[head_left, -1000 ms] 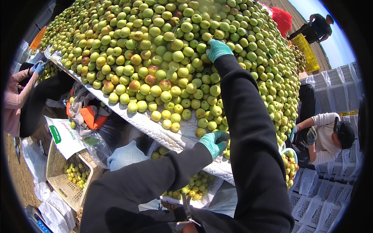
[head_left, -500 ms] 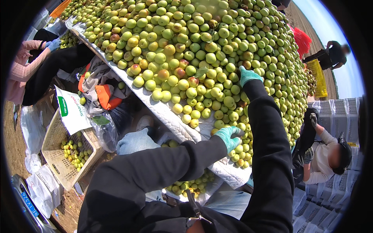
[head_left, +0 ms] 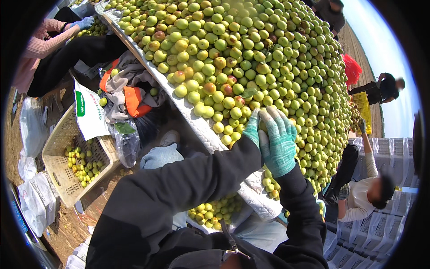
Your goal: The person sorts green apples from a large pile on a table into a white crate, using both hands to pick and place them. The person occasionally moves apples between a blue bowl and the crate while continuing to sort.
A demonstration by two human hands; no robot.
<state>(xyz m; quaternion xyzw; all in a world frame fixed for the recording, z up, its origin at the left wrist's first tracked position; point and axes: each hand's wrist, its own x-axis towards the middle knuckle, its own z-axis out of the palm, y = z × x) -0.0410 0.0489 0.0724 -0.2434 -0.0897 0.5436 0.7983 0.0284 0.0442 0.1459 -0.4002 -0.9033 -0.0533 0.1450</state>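
A large sloping heap of green jujubes (head_left: 210, 67), some blushed red-brown, fills the padded white-covered table before me. My hands, in green knitted gloves, meet at its near edge. My right hand (head_left: 280, 141) is back up, its fingers close together and curved down, thumb apart. A single jujube (head_left: 263, 126) shows in the gap between thumb and forefinger, touched from the left by my left hand (head_left: 252, 127). Most of the left fingers are hidden behind the right hand. Below my left sleeve, more jujubes (head_left: 215, 213) lie in a container.
At left stands a beige plastic crate (head_left: 80, 188) with some jujubes and a white printed bag (head_left: 91, 110). Grey and orange clothing (head_left: 130, 96) lies beside it. A co-worker's blue-gloved hand (head_left: 84, 22) is far left. Another person (head_left: 363, 193) sits right, by stacked white crates (head_left: 380, 224).
My right hand has drawn back from farther up the heap to meet my left. My left hand has moved up slightly. The view has shifted, and the person at right has raised an arm.
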